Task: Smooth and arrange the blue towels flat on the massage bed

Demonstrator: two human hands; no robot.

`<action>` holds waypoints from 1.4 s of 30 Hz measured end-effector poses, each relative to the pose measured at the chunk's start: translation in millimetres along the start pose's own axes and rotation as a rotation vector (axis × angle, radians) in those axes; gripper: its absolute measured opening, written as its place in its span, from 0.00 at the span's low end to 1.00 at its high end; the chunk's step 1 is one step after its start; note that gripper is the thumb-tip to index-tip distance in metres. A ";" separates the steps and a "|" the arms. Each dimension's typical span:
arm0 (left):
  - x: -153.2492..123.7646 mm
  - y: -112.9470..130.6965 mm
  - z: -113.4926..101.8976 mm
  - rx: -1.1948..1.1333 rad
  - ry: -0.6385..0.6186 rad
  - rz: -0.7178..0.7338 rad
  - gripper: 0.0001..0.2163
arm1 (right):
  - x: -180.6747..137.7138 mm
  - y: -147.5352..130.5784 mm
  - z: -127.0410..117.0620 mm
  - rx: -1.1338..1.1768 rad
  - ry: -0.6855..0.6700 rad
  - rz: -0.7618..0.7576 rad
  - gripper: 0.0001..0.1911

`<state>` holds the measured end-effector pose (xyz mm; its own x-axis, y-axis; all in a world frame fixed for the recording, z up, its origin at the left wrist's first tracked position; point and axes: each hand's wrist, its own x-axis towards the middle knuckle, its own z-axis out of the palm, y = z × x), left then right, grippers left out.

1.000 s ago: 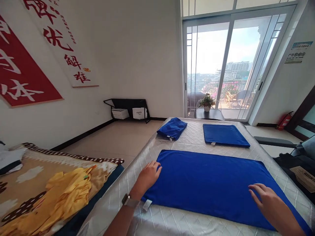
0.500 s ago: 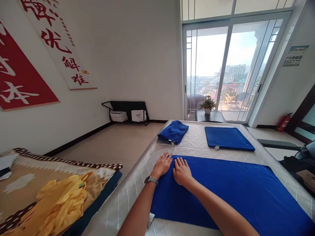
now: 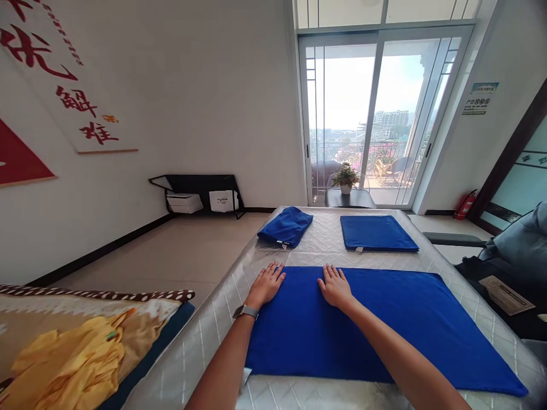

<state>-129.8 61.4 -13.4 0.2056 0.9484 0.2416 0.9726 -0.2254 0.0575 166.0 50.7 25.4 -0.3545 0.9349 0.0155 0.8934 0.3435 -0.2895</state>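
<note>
A large blue towel (image 3: 384, 324) lies spread flat on a silver quilted mattress (image 3: 205, 353). My left hand (image 3: 265, 283) rests flat on the towel's far left corner, fingers stretched out, a watch on its wrist. My right hand (image 3: 334, 286) lies flat on the towel's far edge a little to the right, fingers also spread. Neither hand holds anything. Farther along the mattress lie a loosely folded blue towel (image 3: 285, 225) on the left and a neatly folded flat blue towel (image 3: 376, 232) on the right.
At my left is another bed with a patterned blanket (image 3: 85, 307) and a yellow cloth (image 3: 68, 364). A small table with a potted plant (image 3: 345, 179) stands before the glass balcony door. A black rack (image 3: 200, 191) sits by the wall, a dark chair (image 3: 513, 256) at right.
My right hand swung from the towel's near right side to beside the left hand, then slid right along the far edge. The camera turned slightly right.
</note>
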 end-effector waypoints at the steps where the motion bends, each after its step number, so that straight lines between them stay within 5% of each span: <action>1: 0.3 0.2 -0.3 0.005 -0.008 -0.005 0.24 | -4.5 18.3 -4.9 -0.024 0.003 0.037 0.38; 14: 2.3 -1.9 3.0 0.079 -0.037 -0.002 0.24 | -97.8 272.0 -57.9 -0.251 0.085 0.470 0.39; 21: 2.1 -1.3 1.6 0.063 -0.049 -0.015 0.24 | -117.2 319.2 -59.1 -0.251 0.155 0.504 0.39; 33: -0.5 3.2 -15.2 -0.063 0.015 -0.043 0.23 | -106.3 284.6 -79.4 -0.472 0.150 0.582 0.32; 37: -1.8 13.0 -28.0 -0.096 0.127 -0.083 0.22 | -86.3 209.2 -77.2 -0.493 0.255 0.383 0.30; 42: -4.4 26.6 -31.3 -0.158 0.111 -0.038 0.20 | -51.7 53.2 -46.6 -0.215 0.173 -0.030 0.30</action>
<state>-108.3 44.2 17.4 0.1475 0.9283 0.3413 0.9483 -0.2307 0.2178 244.7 24.8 53.7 -0.3459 0.9188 0.1900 0.9277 0.3653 -0.0774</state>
